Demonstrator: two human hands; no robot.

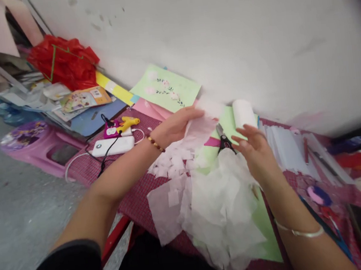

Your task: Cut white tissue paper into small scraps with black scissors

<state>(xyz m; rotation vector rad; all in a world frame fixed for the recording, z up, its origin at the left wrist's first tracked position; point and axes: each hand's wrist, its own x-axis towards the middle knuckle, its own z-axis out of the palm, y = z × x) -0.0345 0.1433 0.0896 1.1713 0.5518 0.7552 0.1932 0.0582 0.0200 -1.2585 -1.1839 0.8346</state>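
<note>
My left hand (176, 124) pinches a strip of thin pale pink tissue paper (201, 128) and holds it up over a low table covered in red checked cloth (135, 200). My right hand (256, 150) hovers beside it with fingers spread and nothing in them. It is just in front of a white tissue roll (243, 113) and black-handled scissors (223, 141). Below both hands lies a heap of white and pink tissue sheets (220, 204) and small cut squares (172, 163) on green card (270, 237).
A white power bank (113, 146), a yellow glue gun (127, 123) and cables lie at the table's left end. A green card with flowers (166, 89) leans on the white wall. A pink stool (39, 143), a red bag (63, 61) and papers are on the left.
</note>
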